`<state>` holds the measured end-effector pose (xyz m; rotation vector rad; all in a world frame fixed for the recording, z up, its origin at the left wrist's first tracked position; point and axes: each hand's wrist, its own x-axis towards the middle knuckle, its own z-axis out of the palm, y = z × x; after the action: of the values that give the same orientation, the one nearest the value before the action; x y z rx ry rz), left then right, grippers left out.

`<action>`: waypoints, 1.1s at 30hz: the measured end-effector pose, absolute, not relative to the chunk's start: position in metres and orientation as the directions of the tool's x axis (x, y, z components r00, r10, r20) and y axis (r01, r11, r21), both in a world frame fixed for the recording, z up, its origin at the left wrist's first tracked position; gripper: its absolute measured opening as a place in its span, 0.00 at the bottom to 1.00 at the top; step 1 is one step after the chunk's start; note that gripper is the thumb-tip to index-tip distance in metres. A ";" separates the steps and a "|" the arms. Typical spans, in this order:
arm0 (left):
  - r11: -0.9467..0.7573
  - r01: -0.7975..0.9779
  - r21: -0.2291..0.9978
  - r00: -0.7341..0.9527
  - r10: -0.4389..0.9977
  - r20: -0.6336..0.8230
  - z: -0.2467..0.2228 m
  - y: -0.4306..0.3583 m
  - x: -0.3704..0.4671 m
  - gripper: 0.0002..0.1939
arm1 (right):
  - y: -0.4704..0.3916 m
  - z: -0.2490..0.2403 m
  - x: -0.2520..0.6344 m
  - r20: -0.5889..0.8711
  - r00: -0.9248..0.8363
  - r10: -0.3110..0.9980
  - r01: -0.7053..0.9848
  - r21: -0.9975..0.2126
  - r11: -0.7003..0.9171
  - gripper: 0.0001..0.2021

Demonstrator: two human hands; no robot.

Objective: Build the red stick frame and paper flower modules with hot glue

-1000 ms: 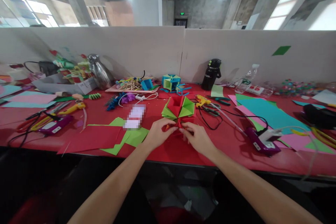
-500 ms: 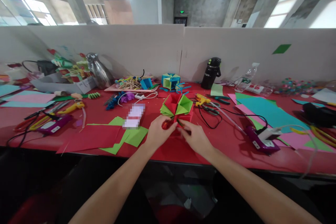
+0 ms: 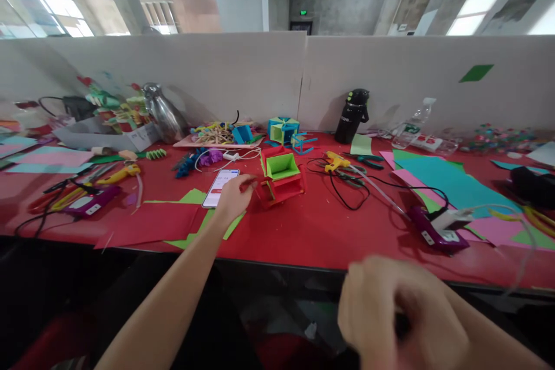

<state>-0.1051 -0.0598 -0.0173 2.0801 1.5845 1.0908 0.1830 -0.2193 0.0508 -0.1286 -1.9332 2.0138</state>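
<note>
A folded paper model (image 3: 282,167), red outside with a bright green open box-like pocket, sits on the red table in front of me. My left hand (image 3: 236,198) reaches to its left edge, thumb and fingers pinched on a thin red part there. Partly under that hand lies a phone (image 3: 217,189) with a lit screen. My right hand (image 3: 399,312) is raised close to the camera, off the table's front edge. Its fingers are curled in and blurred; whatever they may hold is hidden.
Red sheets (image 3: 147,224) and green sheets lie at left. A yellow glue gun (image 3: 336,162) with its cord rests to the right, near a purple power strip (image 3: 437,234). Behind stand a blue-green paper model (image 3: 282,130), a black bottle (image 3: 352,117) and a steel flask (image 3: 162,113).
The paper model has turned, now showing its green pocket instead of the petal-like folds. My right hand has left it, pulling back towards me; my left hand has shifted left to its edge.
</note>
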 end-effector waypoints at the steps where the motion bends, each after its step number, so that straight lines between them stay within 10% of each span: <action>1: -0.349 0.667 0.658 0.105 0.919 0.381 -0.019 -0.056 -0.108 0.13 | -0.212 0.047 0.186 0.178 -0.904 0.389 -0.200 -0.980 -0.018 0.17; 8: -0.414 0.564 0.714 0.156 0.903 0.400 -0.025 -0.032 -0.116 0.14 | -0.130 0.014 0.209 0.066 -0.266 0.962 0.076 -0.993 0.090 0.10; 12: -0.412 0.492 0.767 0.160 0.909 0.385 -0.026 -0.025 -0.113 0.15 | -0.094 -0.015 0.212 0.083 0.039 0.996 0.222 -0.972 0.072 0.17; 24: -0.258 0.433 0.864 0.045 0.963 0.265 -0.031 -0.042 -0.099 0.24 | -0.077 -0.055 0.195 0.225 -0.054 0.973 0.332 -0.915 0.230 0.29; 33: -0.356 0.657 0.665 0.221 0.934 0.282 -0.026 -0.069 -0.082 0.31 | -0.083 -0.067 0.187 0.287 -0.044 0.957 0.530 -0.805 0.266 0.17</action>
<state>-0.0823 -0.0686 -0.0257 2.0965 1.4695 0.9266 0.1868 -0.0828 -0.0666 -1.3788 -1.6956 0.6377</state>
